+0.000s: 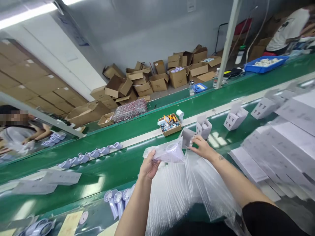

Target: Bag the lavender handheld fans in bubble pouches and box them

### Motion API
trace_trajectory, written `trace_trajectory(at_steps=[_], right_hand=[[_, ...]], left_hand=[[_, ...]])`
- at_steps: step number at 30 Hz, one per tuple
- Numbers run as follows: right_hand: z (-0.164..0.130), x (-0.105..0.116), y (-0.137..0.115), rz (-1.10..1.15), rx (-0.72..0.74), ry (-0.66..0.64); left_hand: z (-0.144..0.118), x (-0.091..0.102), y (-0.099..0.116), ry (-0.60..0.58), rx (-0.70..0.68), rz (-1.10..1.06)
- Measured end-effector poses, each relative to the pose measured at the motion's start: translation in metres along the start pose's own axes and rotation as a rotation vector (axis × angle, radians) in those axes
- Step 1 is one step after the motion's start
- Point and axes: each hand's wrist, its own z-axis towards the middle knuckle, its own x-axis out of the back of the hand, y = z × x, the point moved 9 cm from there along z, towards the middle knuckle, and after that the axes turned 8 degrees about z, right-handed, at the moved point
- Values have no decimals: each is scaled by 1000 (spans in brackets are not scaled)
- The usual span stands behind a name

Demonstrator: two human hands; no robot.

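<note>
My left hand (149, 165) is closed on a lilac handheld fan in a clear bubble-wrap bag (167, 152), held roughly level. Its far end is close to the mouth of a small white box (186, 137). The thumb and fingers of my right hand (202, 148) pinch the box at its right side. Beneath both hands spreads a pile of clear bubble-wrap bags (169, 193). To the left of my left forearm lie several lilac handheld fans (118, 198).
Standing white boxes (235, 118) line the green conveyor (133, 129), near a carton of small parts (172, 131). Flat white boxes (278, 154) are stacked at right. Lilac fan parts (94, 153) sit in a row at left. Co-workers (19, 131) sit across and far right.
</note>
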Motion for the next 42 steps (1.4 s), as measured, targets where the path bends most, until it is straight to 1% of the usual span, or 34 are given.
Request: trace_trajectory(at_steps=[2, 4, 5, 7, 9, 10, 12, 13, 16, 17, 18, 19, 21, 23, 24, 25, 27, 28, 29, 30, 32, 33, 34, 35, 36, 37, 38, 39, 40, 42], right_hand=[[31, -27, 17, 27, 43, -124], [50, -50, 36, 54, 55, -210], [55, -59, 45, 67, 48, -240], [61, -72, 63, 95, 16, -276], [64, -80, 76, 122, -21, -301], [65, -83, 80, 136, -35, -317], [66, -87, 84, 163, -55, -340], [67, -88, 85, 174, -63, -344], [69, -90, 84, 196, -78, -345], [70, -90, 83, 198, -79, -345], [71, -89, 83, 196, -80, -340], [72, -87, 84, 191, -82, -327], [75, -83, 87, 173, -92, -294], [77, -81, 90, 164, -102, -281], [78, -82, 91, 165, -104, -287], [77, -84, 92, 169, -105, -299], [75, -89, 92, 177, -105, -318], [74, -91, 92, 179, -106, -320], [73, -92, 93, 182, -108, -319], [72, -92, 94, 185, -110, -317], [70, -89, 97, 186, -115, -307], [70, -86, 98, 183, -116, -298], [70, -82, 100, 180, -115, -290], [70, -78, 101, 175, -111, -281], [70, -74, 101, 168, -106, -272], [69, -71, 102, 162, -103, -265], [69, -69, 101, 156, -101, -260], [68, -68, 101, 150, -99, -258], [67, -68, 99, 143, -97, -256], [66, -69, 96, 126, -96, -248]], left_hand=[[13, -19, 17, -1, -177, 85], [28, -39, 32, 42, -386, 269], [35, -47, 39, 96, -486, 402], [45, -58, 49, 254, -645, 697], [50, -61, 56, 404, -758, 928], [50, -60, 59, 455, -801, 998], [51, -55, 64, 509, -842, 1047], [53, -50, 66, 521, -829, 1030], [62, -39, 63, 546, -713, 920], [65, -40, 61, 553, -694, 904], [66, -44, 62, 562, -718, 928], [64, -53, 63, 566, -790, 998], [55, -80, 64, 533, -1026, 1234], [45, -106, 56, 459, -1268, 1504], [42, -115, 49, 410, -1338, 1616], [41, -123, 42, 352, -1370, 1718], [47, -140, 30, 209, -1348, 1898], [53, -150, 26, 135, -1296, 1972], [62, -160, 24, 85, -1211, 2029], [71, -169, 24, 59, -1104, 2066], [88, -182, 26, 51, -893, 2091], [93, -187, 25, 38, -820, 2089], [95, -192, 21, -8, -795, 2089], [93, -196, 14, -89, -823, 2093], [88, -199, 5, -185, -885, 2099], [82, -198, -4, -258, -951, 2103], [77, -193, -13, -302, -1002, 2108], [75, -186, -20, -321, -1031, 2121], [75, -178, -25, -309, -1032, 2137], [77, -165, -31, -254, -978, 2155]])
